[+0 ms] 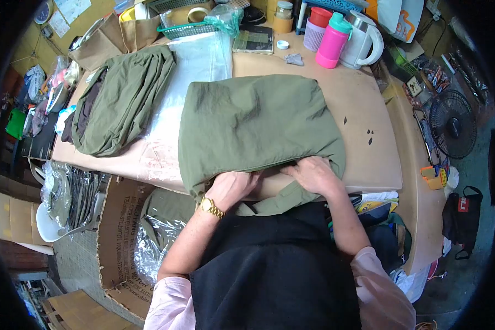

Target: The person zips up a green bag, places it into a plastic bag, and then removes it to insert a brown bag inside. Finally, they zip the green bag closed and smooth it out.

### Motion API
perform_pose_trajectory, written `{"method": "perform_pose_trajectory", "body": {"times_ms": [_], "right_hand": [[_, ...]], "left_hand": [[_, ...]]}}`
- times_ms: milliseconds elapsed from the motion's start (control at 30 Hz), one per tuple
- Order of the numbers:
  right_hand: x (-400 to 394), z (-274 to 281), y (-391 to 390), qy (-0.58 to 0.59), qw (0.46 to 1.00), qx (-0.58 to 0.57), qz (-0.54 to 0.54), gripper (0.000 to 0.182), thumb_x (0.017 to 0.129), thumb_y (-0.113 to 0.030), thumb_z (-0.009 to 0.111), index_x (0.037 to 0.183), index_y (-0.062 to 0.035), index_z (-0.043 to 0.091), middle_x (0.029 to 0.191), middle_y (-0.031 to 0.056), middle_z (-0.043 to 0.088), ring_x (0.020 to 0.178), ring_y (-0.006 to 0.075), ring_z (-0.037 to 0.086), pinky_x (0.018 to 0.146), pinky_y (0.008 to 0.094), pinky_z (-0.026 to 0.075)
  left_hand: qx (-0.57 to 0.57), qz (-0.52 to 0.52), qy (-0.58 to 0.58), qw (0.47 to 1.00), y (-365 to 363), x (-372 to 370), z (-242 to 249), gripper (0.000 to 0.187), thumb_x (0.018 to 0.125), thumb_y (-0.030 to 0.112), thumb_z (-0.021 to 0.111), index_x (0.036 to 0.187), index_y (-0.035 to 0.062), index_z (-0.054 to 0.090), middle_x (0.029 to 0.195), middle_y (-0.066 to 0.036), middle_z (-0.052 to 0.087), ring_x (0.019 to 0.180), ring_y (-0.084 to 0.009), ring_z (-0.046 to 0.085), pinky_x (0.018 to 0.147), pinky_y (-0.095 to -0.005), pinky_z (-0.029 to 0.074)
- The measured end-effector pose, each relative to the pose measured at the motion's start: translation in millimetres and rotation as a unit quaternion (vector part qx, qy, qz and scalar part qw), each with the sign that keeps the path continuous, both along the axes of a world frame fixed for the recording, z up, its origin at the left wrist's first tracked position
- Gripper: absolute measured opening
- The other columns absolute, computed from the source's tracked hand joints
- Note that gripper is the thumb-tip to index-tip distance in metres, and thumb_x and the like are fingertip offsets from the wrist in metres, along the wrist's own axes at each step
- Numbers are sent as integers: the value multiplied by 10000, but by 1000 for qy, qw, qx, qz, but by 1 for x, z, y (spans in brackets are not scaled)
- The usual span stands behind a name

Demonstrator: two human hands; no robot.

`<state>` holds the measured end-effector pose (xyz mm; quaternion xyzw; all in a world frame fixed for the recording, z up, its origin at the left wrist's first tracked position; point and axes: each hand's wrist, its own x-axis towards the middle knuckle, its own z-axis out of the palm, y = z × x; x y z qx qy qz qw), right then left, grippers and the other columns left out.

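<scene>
An olive-green fabric bag (253, 121) lies flat on the padded table in front of me, its opening toward my body. At the left side of the opening, my left hand (234, 190), with a gold watch on the wrist, is closed on the bag's edge, its fingertips partly hidden in the cloth. My right hand (316, 175) grips the opening's right side, thumb and fingers pinching the fabric. A strap (286, 199) of the same cloth hangs over the table's front edge below both hands.
A stack of similar green bags (124, 102) lies at the left beside clear plastic sheets (203, 58). Behind stand a pink bottle (334, 44), a kettle (360, 41) and a green basket (187, 30). An open cardboard box (115, 236) holds wrapped goods below. A fan (452, 124) stands right.
</scene>
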<state>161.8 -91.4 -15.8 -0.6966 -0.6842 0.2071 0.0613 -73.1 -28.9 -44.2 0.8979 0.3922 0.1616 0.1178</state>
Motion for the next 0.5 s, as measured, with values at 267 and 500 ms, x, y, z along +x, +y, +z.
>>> {"method": "perform_pose_trajectory", "body": {"times_ms": [267, 500], "right_hand": [[-12, 8, -4, -51, 987, 150, -35, 459, 915, -420, 623, 1105, -6, 679, 1040, 244, 682, 992, 430, 640, 901, 501, 478], [-34, -14, -17, -19, 990, 59, 126, 646, 947, -523, 538, 1495, -208, 404, 1268, 206, 581, 1211, 409, 516, 1110, 569, 254]], "left_hand": [[81, -21, -54, 995, 9, -8, -15, 270, 892, 204, 584, 1075, 26, 673, 1036, -227, 670, 980, -409, 628, 893, -480, 480], [228, -65, 82, 968, 36, -15, -30, 278, 817, 188, 611, 1039, 61, 719, 1023, -177, 694, 1052, -366, 620, 974, -448, 443]]}}
